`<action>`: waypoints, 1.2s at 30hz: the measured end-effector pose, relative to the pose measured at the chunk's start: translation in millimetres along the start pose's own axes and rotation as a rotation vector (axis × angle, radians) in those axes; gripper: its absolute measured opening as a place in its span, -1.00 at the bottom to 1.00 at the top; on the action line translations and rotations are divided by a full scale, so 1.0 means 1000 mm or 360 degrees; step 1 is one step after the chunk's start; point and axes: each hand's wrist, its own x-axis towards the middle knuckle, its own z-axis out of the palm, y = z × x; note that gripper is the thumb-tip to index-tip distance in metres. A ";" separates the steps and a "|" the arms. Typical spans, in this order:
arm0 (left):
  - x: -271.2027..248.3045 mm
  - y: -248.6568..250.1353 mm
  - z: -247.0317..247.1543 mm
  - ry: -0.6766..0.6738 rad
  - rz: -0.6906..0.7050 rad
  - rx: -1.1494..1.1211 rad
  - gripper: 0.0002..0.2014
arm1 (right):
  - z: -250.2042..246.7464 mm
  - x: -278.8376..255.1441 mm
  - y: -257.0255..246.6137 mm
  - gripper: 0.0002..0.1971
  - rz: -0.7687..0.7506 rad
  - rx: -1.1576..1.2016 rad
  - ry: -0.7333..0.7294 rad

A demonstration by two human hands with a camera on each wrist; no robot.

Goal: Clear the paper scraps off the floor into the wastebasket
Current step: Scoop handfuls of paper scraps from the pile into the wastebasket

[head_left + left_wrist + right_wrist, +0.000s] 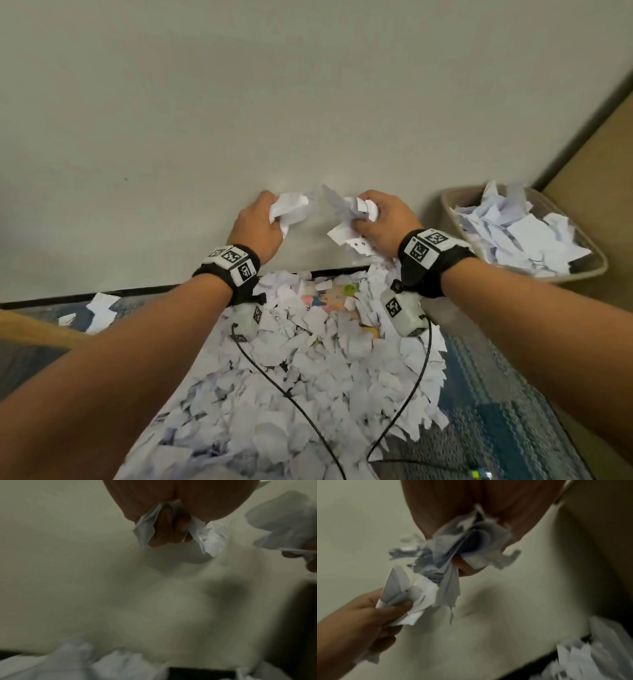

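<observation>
A big heap of torn white paper scraps (308, 377) covers the floor against the wall. Raised above it, my left hand (260, 222) grips a crumpled wad of scraps (291, 209), also seen bunched between its fingers (171, 531). My right hand (380, 222) grips a larger bunch of scraps (346, 219), whose torn ends hang from the fist (471, 545). The left hand with its wad (406, 595) shows at the lower left of the right wrist view. The tan wastebasket (452, 219), holding several scraps, stands at the right of my right hand.
A pale wall (239, 102) with a dark baseboard rises just behind the heap. A few loose scraps (99, 308) lie at the left on the blue-grey carpet (496, 394). Black wrist-camera cables (291, 397) trail over the pile. A tan wooden piece (34, 329) juts in at far left.
</observation>
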 end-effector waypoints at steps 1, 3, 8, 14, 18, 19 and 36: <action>0.005 0.019 0.007 0.0015 0.0056 -0.0053 -0.78 | -0.017 0.001 0.002 -0.79 0.0005 0.0038 0.0096; 0.012 0.058 0.025 0.0023 0.0160 -0.0175 -0.77 | -0.053 0.002 0.008 -0.81 0.0016 0.0081 0.0264; 0.025 0.147 0.070 0.0064 0.0327 -0.0501 -0.78 | -0.132 -0.003 0.038 -0.82 0.0077 -0.0037 0.0609; 0.034 0.249 0.125 0.0167 0.0381 -0.0808 -0.74 | -0.185 -0.018 0.091 -0.78 0.0319 -0.0277 0.0776; 0.023 0.293 0.157 0.0010 0.0470 -0.0858 -0.79 | -0.196 -0.023 0.109 -0.78 0.0476 -0.0667 0.0386; 0.020 0.298 0.164 -0.0050 0.0495 -0.0827 -0.77 | -0.196 -0.025 0.112 -0.78 0.0497 -0.0723 0.0298; 0.009 0.271 0.215 -0.0993 0.0655 0.0998 -0.60 | -0.175 -0.036 0.146 -0.66 0.0552 -0.1081 -0.0492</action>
